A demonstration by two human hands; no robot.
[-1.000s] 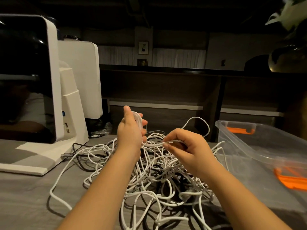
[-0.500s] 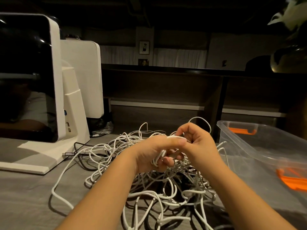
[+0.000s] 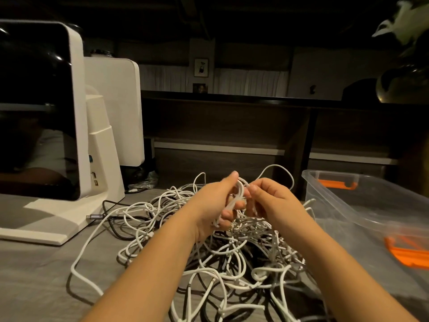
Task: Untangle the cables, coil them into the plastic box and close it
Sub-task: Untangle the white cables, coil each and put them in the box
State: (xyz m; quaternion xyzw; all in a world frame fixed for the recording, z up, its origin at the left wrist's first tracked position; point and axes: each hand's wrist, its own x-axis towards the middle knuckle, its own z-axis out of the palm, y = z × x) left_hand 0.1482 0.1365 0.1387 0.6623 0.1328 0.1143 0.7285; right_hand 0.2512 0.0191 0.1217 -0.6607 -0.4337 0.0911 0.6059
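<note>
- Head view: the left hand [image 3: 214, 205] is curling round a small bundle of white cable loops [image 3: 239, 194], with the thumb pressing on top and the fingers wrapping underneath.
- The right hand [image 3: 271, 201] is sitting just beside the left, nearly touching it, its fingers bending inward and pinching strands at the same bundle; exactly which strand it is pinching is too blurred to tell.
- Both hands are hovering above the tangled pile of white cables [image 3: 232, 259], which is lying spread over the grey table [image 3: 34, 275] between the two forearms, with darker cables mixing in underneath.
- One long white strand [image 3: 76, 259] is looping out to the left of the pile, toward the white monitor stand [image 3: 99, 159].
- A dark cable with a silver plug [image 3: 94, 216] is lying near the base of that stand.
- The clear plastic box [image 3: 348, 205] is standing open on the right of the pile, near the right forearm, with orange latches [image 3: 336, 183] showing at its far end and its near end.
- No cable is lying in the box as far as its visible part is showing.
</note>
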